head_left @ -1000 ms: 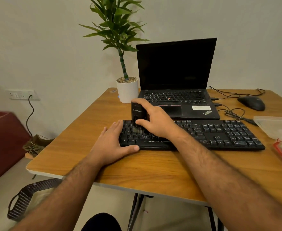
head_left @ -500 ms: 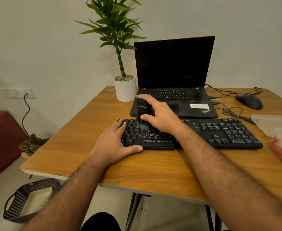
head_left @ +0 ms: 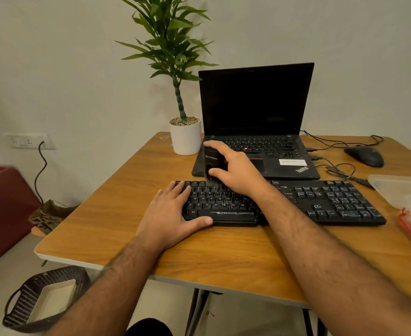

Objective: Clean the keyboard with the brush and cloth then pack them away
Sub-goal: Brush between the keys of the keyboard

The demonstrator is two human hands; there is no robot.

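A black keyboard (head_left: 325, 202) lies across the wooden table (head_left: 224, 248), in front of the laptop. My right hand (head_left: 236, 170) grips a black upright brush (head_left: 210, 161) whose bristles touch the top key rows left of centre. My left hand (head_left: 170, 214) lies flat on the keyboard's left end, thumb along its front edge, pinning it down. No cloth can be made out.
An open black laptop (head_left: 255, 112) and a potted plant (head_left: 185, 137) stand behind the keyboard. A mouse (head_left: 364, 156) with cables lies at the back right. A clear plastic box with a red-rimmed lid (head_left: 410, 214) sits at the right edge. A woven basket (head_left: 44, 297) is on the floor.
My right hand has carried the brush to the right and toward the back rows of the keys. My left hand stays on the keyboard's left end.
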